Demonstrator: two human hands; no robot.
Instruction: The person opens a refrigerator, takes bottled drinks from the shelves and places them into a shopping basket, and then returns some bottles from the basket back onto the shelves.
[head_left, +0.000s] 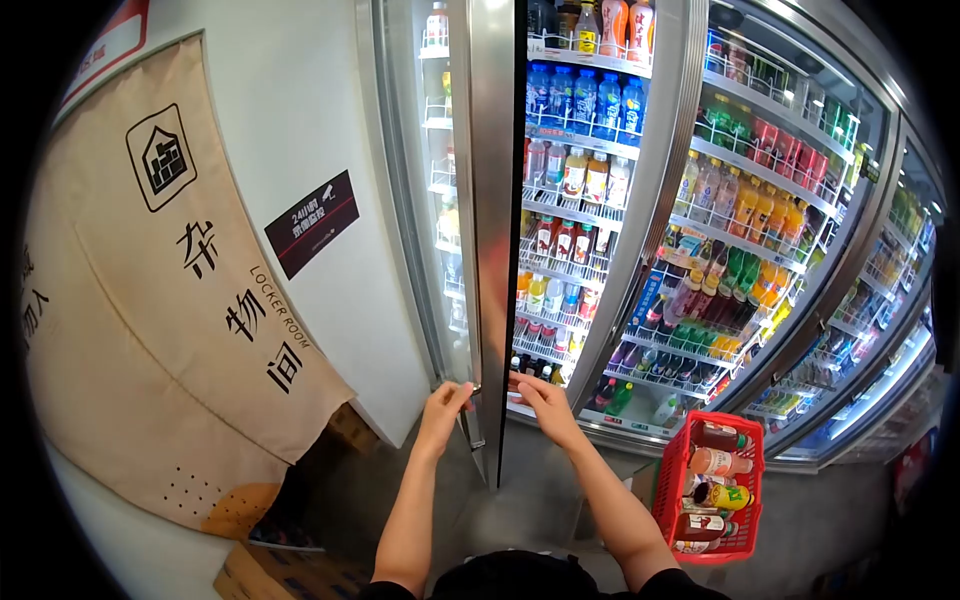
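Observation:
A glass fridge door (pixel 490 230) with a metal frame stands open, seen nearly edge-on between my two hands. On its left side my left hand (pixel 441 415) is closed at the frame's edge, fingertips pressed near a small metal part. My right hand (pixel 545 408) is on the other side, its thumb and fingers apart, near the black inner edge and holding nothing. Behind the door, fridge shelves hold rows of bottles, among them blue bottles (pixel 585 97) near the top. To the right, a red basket (pixel 757 500) with several bottles stands on the floor.
Closed glass fridges (pixel 770 200) with drinks run along the right. On the left a beige curtain (pixel 150 330) hangs beside a white wall (pixel 290 110) with a dark sign (pixel 312 222). A cardboard box (pixel 245 575) lies at the bottom left.

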